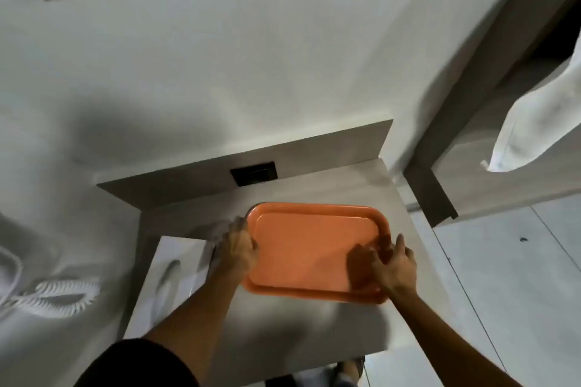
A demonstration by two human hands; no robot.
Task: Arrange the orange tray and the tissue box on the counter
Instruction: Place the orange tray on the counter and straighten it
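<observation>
An empty orange tray (311, 248) lies on the pale grey counter (314, 330), near its back right part. My left hand (240, 245) grips the tray's left rim. My right hand (391, 265) holds its right front corner, with fingers curled over the rim. A white tissue box (169, 280) with an oval slot lies to the left of the tray, along the counter's left edge; my left forearm crosses over its near end.
A low back panel with a dark socket plate (254, 173) runs behind the counter. A white coiled phone cord (59, 295) hangs at the left. A white cloth (540, 122) hangs at the right over a grey frame. Tiled floor lies to the right.
</observation>
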